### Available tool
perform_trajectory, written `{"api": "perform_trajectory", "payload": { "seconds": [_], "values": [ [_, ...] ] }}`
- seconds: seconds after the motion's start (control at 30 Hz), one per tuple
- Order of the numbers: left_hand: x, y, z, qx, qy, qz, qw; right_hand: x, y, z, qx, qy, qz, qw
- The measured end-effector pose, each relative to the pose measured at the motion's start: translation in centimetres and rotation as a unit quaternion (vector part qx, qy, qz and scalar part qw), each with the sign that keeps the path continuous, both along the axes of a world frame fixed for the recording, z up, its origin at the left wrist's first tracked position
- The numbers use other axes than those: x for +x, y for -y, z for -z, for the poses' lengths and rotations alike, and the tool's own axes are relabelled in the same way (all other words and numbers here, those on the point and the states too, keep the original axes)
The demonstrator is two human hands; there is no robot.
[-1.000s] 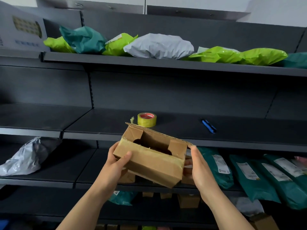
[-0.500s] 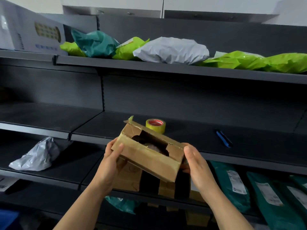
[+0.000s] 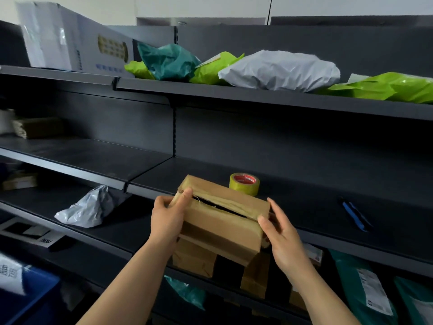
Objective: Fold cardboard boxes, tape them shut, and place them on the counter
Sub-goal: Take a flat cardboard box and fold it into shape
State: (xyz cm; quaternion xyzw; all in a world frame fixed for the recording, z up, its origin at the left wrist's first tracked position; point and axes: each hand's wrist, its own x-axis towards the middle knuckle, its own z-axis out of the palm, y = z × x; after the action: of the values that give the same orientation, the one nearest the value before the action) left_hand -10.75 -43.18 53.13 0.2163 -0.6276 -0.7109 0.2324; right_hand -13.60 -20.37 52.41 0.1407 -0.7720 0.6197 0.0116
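The dark metal shelf [image 3: 304, 174] is matte and flat; crinkled plastic mailer bags [image 3: 281, 70] lie on the level above it. The cardboard box [image 3: 220, 221] is held in the air before the shelf's edge. It is brown, rectangular and tilted, with a narrow dark slit between its top flaps. The left hand [image 3: 167, 219] pinches its left end, thumb on top. The right hand [image 3: 281, 233] grips the right end, fingers behind and thumb at the near corner. A round yellow tape roll [image 3: 244, 184] lies flat on the shelf just behind the box.
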Motion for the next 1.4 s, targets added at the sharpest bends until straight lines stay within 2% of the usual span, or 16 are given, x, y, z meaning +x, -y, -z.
{"api": "perform_trajectory", "payload": {
  "seconds": [0.27,0.47,0.6,0.8,1.0,1.17,1.4],
  "values": [
    [-3.6,2.0,-1.7,-0.042,0.032,-0.016,0.998,-3.6,2.4,-1.7,-0.058,0.052,0.003,0.997],
    [-7.3,6.0,-4.0,-0.118,0.030,0.029,0.992,-7.5,5.7,-3.9,-0.038,0.040,0.031,0.998],
    [-10.1,9.3,-5.0,-0.095,0.038,0.034,0.994,-9.9,9.3,-4.6,-0.029,0.057,0.034,0.997],
    [-13.9,12.2,-5.2,-0.139,0.085,0.042,0.986,-13.3,12.6,-5.6,-0.018,0.093,0.074,0.993],
    [-16.2,12.7,-5.4,-0.131,0.074,0.049,0.987,-14.7,13.3,-5.7,-0.042,0.130,0.107,0.985],
    [-16.6,12.8,-4.8,-0.259,-0.032,0.028,0.965,-15.0,13.7,-5.6,-0.063,0.134,0.125,0.981],
    [-16.7,13.9,-5.5,-0.451,-0.109,0.066,0.884,-14.5,13.8,-6.0,-0.026,0.083,0.133,0.987]
  ]
}}
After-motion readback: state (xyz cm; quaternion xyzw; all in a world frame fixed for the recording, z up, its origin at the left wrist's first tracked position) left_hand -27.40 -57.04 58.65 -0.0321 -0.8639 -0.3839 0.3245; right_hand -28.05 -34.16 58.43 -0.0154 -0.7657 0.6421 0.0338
